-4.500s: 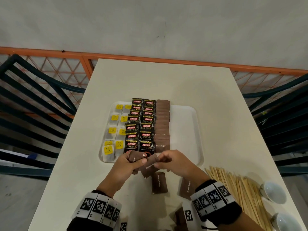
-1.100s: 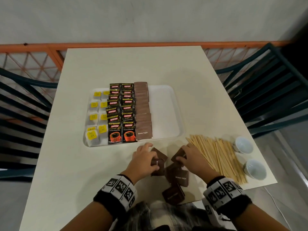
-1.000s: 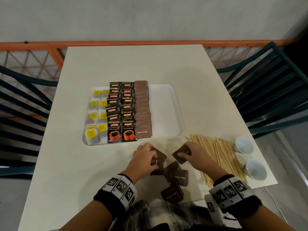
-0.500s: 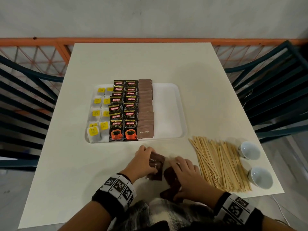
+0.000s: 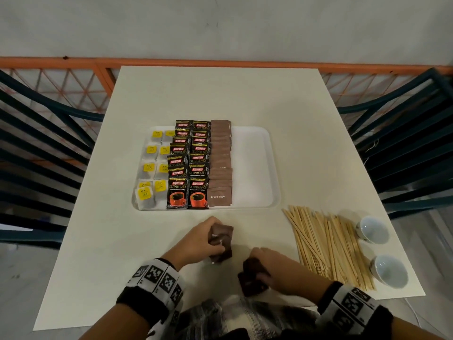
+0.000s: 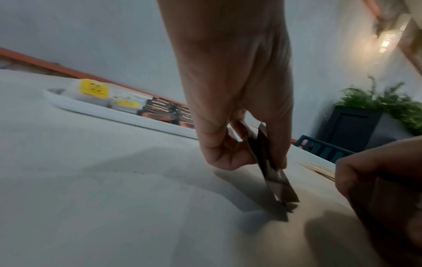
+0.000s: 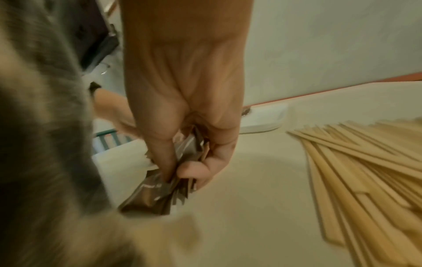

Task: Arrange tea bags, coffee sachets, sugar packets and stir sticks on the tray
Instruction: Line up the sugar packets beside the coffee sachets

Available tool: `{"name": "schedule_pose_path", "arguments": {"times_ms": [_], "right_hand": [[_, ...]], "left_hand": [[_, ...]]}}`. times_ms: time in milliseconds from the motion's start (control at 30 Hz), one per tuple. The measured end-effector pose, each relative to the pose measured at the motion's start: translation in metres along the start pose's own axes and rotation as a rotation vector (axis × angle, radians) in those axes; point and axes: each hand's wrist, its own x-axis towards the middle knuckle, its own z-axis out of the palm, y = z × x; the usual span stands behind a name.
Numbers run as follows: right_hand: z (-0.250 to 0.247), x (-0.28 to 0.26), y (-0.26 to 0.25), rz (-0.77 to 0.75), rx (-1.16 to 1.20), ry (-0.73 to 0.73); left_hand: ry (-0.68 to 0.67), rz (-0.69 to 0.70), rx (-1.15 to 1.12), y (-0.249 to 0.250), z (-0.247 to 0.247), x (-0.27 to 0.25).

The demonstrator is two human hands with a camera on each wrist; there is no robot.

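Observation:
A white tray (image 5: 255, 168) holds yellow-tagged tea bags (image 5: 153, 168) on the left, black coffee sachets (image 5: 188, 165) in the middle and a column of brown sugar packets (image 5: 220, 165). Its right part is bare. In front of the tray, my left hand (image 5: 203, 241) pinches a small stack of brown sugar packets (image 5: 221, 242) (image 6: 271, 173) standing on edge on the table. My right hand (image 5: 269, 268) grips more brown sugar packets (image 5: 251, 278) (image 7: 155, 189) near the table's front edge. Wooden stir sticks (image 5: 326, 244) lie in a heap to its right.
Two small white cups (image 5: 372, 229) (image 5: 389, 271) stand at the table's right edge beside the sticks. Dark slatted chairs (image 5: 404, 143) flank the table on both sides. An orange railing (image 5: 220, 63) runs behind it. A potted plant (image 6: 383, 104) shows in the left wrist view.
My right hand picked up one packet, then drew back toward the front edge and gathered the loose packets there. My left hand has kept its stack in about the same spot.

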Motion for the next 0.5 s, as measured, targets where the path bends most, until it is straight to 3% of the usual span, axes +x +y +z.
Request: {"name": "schedule_pose_path", "arguments": {"times_ms": [100, 233, 500], "right_hand": [[-0.025, 0.010, -0.002, 0.043, 0.194, 0.131], [-0.055, 0.024, -0.025, -0.024, 0.612, 0.263], [-0.053, 0.061, -0.076, -0.135, 0.857, 0.235]], "left_hand": [[0.009, 0.006, -0.242, 0.003, -0.011, -0.008], [0.056, 0.055, -0.525, 0.005, -0.027, -0.019], [0.216, 0.179, -0.849, 0.014, -0.048, -0.030]]}}
